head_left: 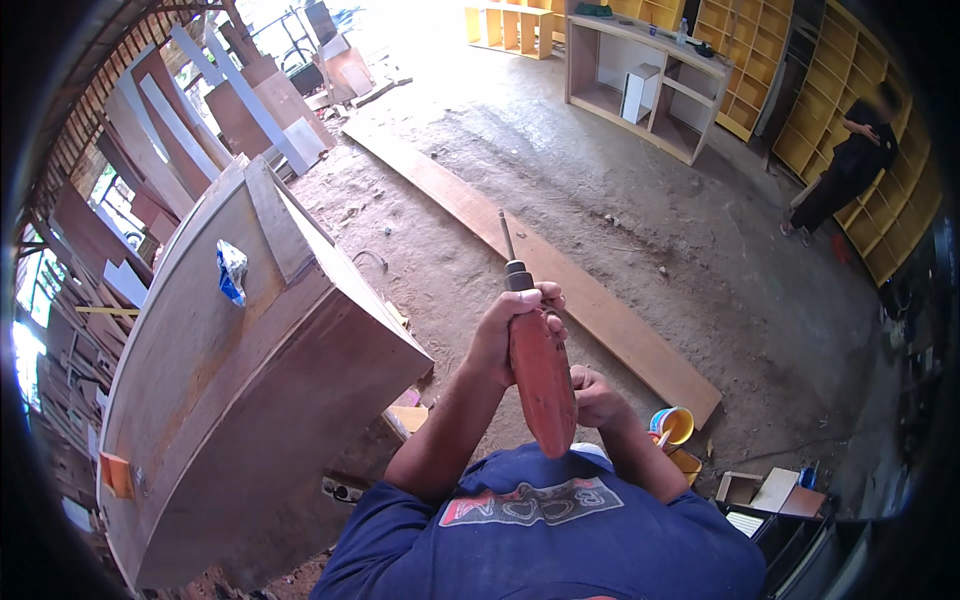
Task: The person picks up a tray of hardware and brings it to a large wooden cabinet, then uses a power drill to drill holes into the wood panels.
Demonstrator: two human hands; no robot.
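A worn red power drill (pixel 540 380) is held in front of my chest, its long thin bit (pixel 507 238) pointing away from me. My left hand (pixel 515 330) wraps round the front of the drill body, just behind the dark chuck (pixel 516 277). My right hand (pixel 595 398) is closed at the drill's right side, toward the back, with what it grips partly hidden behind the body. To the left stands a large wooden cabinet piece (pixel 250 390), with a crumpled blue-and-silver packet (pixel 232 272) on it.
A long plank (pixel 620 330) lies diagonally on the dirty floor. Leaning boards (pixel 150 120) line the left. A wooden counter (pixel 640 80) and yellow shelf units (pixel 900 170) stand at the back, with a person (pixel 850 170) beside them. A bucket (pixel 676 425) and offcuts (pixel 775 490) sit at lower right.
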